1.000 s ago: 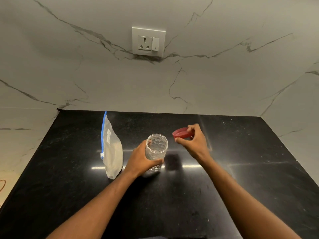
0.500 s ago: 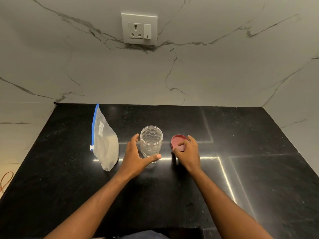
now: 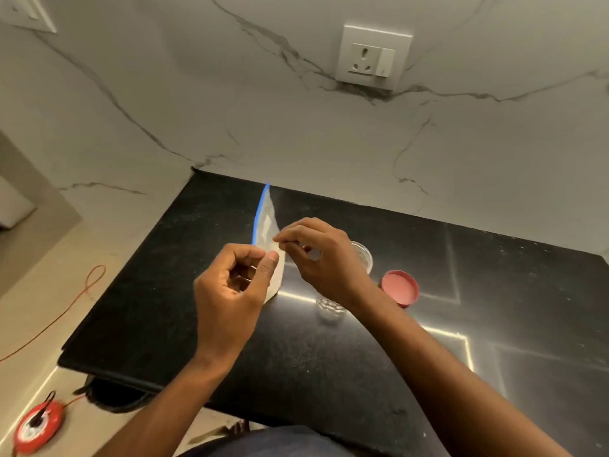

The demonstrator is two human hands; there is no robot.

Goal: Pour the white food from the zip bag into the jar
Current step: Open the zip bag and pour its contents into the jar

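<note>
The zip bag, translucent with a blue zip strip and white food inside, stands upright on the black counter. My left hand is curled at its near edge, thumb pressed against the bag. My right hand pinches the bag's right side with its fingertips. The clear jar stands open just behind my right hand, which hides most of it; only part of the rim and base show. Its red lid lies flat on the counter to the jar's right.
A marble wall with a white socket rises behind the counter. The counter's left edge drops to a floor with an orange cable and a red cable reel.
My left hand let go of the jar and my right hand left the lid on the counter. Both hands moved left onto the zip bag. The camera swung left and tilted.
</note>
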